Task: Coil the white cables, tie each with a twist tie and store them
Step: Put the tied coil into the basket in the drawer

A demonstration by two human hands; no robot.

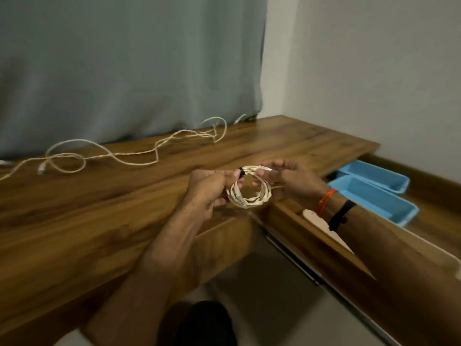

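- Holding a coiled white cable [245,191] just below the middle of the frame, above the near edge of the tabletop [99,203], the person has both hands on its upper arc.
- The left hand [212,188] pinches the coil where a small black twist tie [241,173] sits; its grip is pressed together on that spot.
- The right hand [287,177] pinches the cable's plug end at the top right of the coil, fingers curled around it.
- Judging by this, the first cable is wound and its tie is on or being fastened; whether the tie is fully twisted is too small to tell.
- A second white cable [119,151] lies loose and uncoiled across the tabletop at the left and middle of the frame, near the grey curtain [124,66], so it is yet to be coiled, tied and stored.
- At the right of the frame an open drawer [311,228] shows a pale inner floor; no cable is visible in it, though the right arm hides part of it.
- Two blue trays [374,193] sit side by side further right; the parts showing hold nothing.
- Storing has seemingly not begun.
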